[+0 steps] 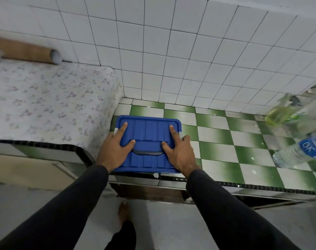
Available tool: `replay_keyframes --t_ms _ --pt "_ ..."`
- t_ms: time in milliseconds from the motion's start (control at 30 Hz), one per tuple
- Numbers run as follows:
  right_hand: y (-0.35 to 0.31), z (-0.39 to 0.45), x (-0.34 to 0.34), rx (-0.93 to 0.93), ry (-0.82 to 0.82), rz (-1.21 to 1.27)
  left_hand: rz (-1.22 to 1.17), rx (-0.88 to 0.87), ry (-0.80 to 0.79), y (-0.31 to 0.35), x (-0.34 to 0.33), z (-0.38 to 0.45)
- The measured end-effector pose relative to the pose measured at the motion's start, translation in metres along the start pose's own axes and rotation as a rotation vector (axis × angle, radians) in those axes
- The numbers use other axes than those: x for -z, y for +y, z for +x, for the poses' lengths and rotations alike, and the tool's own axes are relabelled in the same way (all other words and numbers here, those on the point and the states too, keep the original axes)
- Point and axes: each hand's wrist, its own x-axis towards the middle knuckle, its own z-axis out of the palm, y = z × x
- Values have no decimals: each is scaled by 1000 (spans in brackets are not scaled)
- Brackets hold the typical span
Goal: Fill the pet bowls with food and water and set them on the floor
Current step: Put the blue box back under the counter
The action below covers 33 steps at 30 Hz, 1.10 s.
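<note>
Blue box (147, 143) is sat at the near counter (225, 141) edge, lid pressed by both spread hands (115, 147) (178, 150). Pushed unevenly, it could probably get tipped off.

ribbed glossy blue plastic lid (150, 130), glazed checked counter tiles (216, 141), matt floral cloth (45, 101), clear plastic bottle (297, 152)

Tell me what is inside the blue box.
That cannot be seen: the blue lid covers the box. Both hands, left hand and right hand, rest on it.
</note>
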Motion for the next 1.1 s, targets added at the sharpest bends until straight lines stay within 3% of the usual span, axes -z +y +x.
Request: replay_keyframes --t_ms 467,1100 --pt "25 -136 -3 -8 -32 -9 -21 66 4 0 -6 -146" --pt "28 -241 -83 -178 -100 -16 -15 87 -115 -79 -21 -230"
